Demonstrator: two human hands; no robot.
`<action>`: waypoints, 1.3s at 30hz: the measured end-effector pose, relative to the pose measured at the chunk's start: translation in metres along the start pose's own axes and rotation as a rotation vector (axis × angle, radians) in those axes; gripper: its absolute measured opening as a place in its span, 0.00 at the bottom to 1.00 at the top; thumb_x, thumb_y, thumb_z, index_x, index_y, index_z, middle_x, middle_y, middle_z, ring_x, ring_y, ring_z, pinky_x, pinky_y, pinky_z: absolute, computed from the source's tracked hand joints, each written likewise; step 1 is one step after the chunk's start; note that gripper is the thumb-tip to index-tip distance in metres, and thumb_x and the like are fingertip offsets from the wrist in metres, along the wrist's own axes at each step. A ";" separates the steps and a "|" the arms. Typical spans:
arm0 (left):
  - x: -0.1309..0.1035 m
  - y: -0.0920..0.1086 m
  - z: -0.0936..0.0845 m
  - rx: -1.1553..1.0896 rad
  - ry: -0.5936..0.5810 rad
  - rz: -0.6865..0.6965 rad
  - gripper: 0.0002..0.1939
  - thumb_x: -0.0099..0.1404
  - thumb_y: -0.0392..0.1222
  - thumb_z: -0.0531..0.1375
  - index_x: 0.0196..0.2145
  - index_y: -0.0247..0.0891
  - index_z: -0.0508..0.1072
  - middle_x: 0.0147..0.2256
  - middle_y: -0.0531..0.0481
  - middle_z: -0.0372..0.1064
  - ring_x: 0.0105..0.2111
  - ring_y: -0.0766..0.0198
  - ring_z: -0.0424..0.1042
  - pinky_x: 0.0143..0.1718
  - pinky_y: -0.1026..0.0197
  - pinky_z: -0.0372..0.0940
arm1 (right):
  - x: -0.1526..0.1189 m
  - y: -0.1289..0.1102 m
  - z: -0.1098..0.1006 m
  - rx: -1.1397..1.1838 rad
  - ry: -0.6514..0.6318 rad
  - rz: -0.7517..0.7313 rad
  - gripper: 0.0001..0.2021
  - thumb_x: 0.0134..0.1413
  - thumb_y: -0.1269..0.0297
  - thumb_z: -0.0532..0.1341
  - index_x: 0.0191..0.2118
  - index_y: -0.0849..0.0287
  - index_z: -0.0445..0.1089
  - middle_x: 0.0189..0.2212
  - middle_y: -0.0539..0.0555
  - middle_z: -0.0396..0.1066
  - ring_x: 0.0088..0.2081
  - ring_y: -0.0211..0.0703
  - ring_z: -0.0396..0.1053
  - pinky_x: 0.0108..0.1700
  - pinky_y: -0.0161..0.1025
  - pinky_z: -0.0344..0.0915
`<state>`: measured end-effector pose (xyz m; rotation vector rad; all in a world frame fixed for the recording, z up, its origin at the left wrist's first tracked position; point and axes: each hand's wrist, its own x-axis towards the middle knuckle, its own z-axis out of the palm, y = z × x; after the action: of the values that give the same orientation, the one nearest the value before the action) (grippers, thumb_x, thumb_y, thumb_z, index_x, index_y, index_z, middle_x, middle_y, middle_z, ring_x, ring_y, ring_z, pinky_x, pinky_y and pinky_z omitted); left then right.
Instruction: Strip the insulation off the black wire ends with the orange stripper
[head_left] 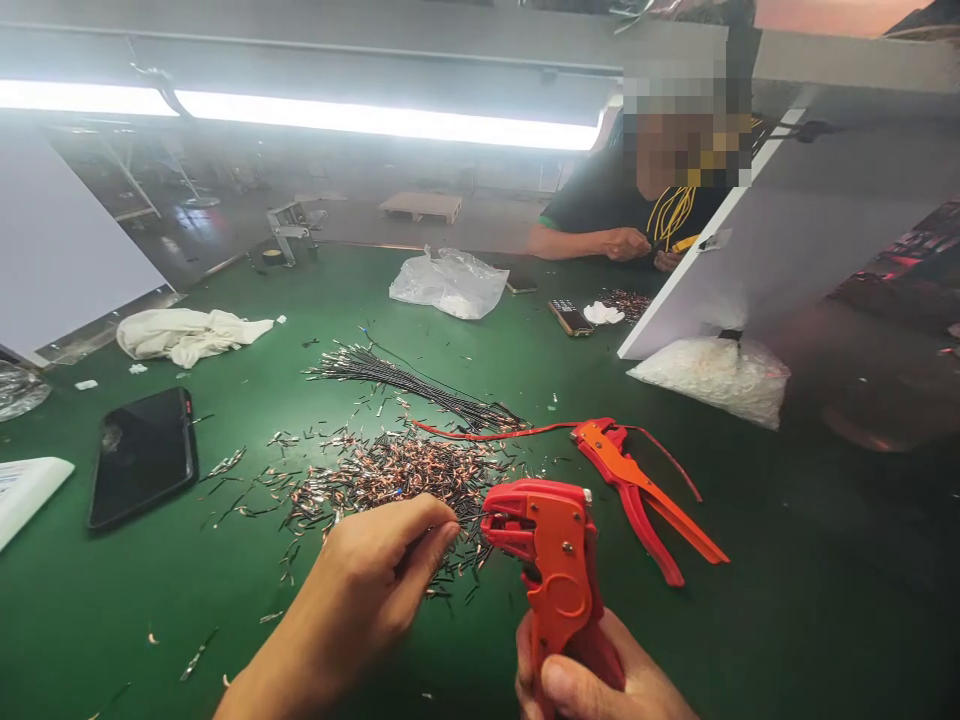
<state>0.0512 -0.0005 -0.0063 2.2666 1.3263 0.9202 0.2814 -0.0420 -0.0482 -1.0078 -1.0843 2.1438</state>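
My right hand point(592, 680) is wrapped round the handles of a red and orange wire stripper point(564, 560), its jaws pointing left. Thumb and forefinger of my left hand point(390, 560) are pinched together just left of those jaws. A short bit of black wire point(469, 517) shows between the fingertips and the jaws; the rest of it is hidden in the hand. Behind both hands lies a heap of short black wire pieces with bare copper ends point(405, 468). Beyond the heap rests a bundle of longer black wires point(420, 388).
A second wire stripper point(630, 485) lies at right beside a red wire point(517, 433). At left are a phone point(142, 455) and a white cloth point(191, 335). Clear plastic bags point(450, 283) lie farther back. Across the green table point(750, 620), a person holds yellow cable behind a white panel point(739, 240).
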 end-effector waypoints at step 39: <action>0.001 0.002 0.024 -0.045 0.219 -0.193 0.06 0.68 0.40 0.58 0.34 0.40 0.74 0.26 0.56 0.74 0.22 0.69 0.71 0.24 0.69 0.66 | 0.009 0.005 -0.008 0.186 -0.113 -0.136 0.18 0.49 0.57 0.72 0.45 0.57 0.75 0.40 0.56 0.81 0.38 0.43 0.77 0.43 0.42 0.68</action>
<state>0.0695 -0.0001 -0.0225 2.0072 1.5671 1.1409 0.2820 -0.0343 -0.0591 -0.7156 -0.9549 2.1649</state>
